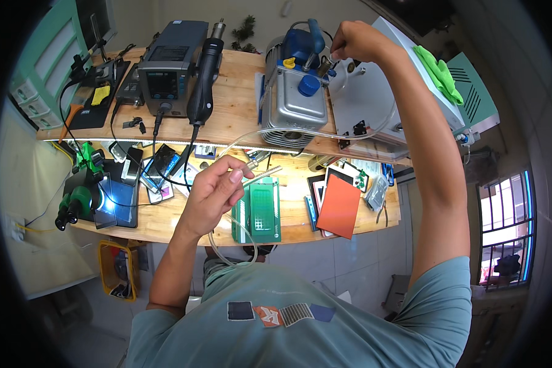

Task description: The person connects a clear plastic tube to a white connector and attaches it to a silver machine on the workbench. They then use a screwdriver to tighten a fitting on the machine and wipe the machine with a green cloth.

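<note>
My left hand [214,187] pinches the clear tube [300,130]'s free end; it runs up-right to the pump [294,86], where my right hand [356,40] seems closed on a fitting.

Grey-green short-sleeved T-shirt [325,319] — row of small coloured patches across the back — bare forearms.

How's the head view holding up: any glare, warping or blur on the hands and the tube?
Head view: strong fisheye warp, the bench and shelf edges bow and the rim goes black; window at right is bright; a lamp glares on the phone at left; left hand and its clear tube are sharp, as is the right hand at the pump.
</note>
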A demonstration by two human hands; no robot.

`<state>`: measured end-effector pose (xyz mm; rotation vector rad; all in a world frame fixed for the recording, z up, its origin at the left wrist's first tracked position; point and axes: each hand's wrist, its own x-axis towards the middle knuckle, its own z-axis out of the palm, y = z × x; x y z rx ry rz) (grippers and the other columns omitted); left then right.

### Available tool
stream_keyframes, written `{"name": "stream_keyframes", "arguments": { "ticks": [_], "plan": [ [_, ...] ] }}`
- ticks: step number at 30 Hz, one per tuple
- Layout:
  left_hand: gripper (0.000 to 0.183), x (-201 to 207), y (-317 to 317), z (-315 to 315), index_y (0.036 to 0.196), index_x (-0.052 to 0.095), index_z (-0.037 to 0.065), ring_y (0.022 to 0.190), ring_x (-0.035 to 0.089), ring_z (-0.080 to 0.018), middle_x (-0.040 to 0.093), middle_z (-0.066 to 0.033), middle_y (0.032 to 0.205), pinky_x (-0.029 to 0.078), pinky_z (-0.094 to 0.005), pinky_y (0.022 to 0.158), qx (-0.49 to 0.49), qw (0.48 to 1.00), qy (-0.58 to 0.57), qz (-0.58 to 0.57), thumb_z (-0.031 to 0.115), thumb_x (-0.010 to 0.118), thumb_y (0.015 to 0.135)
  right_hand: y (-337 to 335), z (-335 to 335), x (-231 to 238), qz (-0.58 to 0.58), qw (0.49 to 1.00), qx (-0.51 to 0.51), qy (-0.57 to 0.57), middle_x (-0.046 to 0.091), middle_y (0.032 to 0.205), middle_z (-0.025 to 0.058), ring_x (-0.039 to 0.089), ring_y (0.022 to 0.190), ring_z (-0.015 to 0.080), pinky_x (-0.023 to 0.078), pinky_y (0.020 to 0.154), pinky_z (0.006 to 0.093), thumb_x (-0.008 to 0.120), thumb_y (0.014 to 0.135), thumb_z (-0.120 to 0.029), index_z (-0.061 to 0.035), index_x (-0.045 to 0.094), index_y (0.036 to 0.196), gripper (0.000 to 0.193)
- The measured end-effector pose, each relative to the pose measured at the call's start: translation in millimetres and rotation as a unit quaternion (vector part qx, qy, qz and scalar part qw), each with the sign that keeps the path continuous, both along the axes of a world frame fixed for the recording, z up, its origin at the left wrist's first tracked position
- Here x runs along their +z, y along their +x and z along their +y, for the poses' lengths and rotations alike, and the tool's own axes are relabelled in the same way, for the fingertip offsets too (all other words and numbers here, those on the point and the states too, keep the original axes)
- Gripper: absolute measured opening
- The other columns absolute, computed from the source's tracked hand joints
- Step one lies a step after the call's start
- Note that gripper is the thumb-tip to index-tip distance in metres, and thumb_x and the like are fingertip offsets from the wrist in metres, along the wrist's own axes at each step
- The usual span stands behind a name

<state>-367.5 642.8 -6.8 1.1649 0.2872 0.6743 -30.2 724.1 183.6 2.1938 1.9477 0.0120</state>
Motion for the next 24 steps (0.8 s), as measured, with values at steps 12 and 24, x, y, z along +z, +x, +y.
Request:
{"name": "stream_keyframes", "arguments": {
  "ticks": [12, 24],
  "plan": [
    [0.026, 5, 1, 4, 0.107, 0.063, 0.0, 0.045, 0.043, -0.0043, 0.052, 0.001, 0.065, 0.034, -0.0199, 0.041, 0.005, 0.999, -0.007, 0.035, 0.024, 0.056, 0.099, 13, -23, -7, 0.01, 0.995, 0.011, 0.101, 0.072, 0.088, 0.0139, 0.069, 0.079, 0.026, 0.053, 0.074, 0.0349, 0.072, 0.08, -0.015, -0.0057, 0.074, 0.095, 0.018],
    [0.036, 24, 18, -10, 0.09, 0.061, 0.002, 0.063, 0.066, -0.0128, 0.06, -0.0028, 0.071, 0.051, -0.0241, 0.058, -0.179, 0.983, -0.052, -0.001, 0.034, 0.048, 0.102, -88, -223, -47, 0.424, 0.893, 0.096, 0.116, 0.066, 0.087, 0.0081, 0.057, 0.074, 0.0118, 0.046, 0.065, 0.0254, 0.07, 0.088, -0.02, 0.0052, 0.067, 0.103, 0.029]
  ]
}}
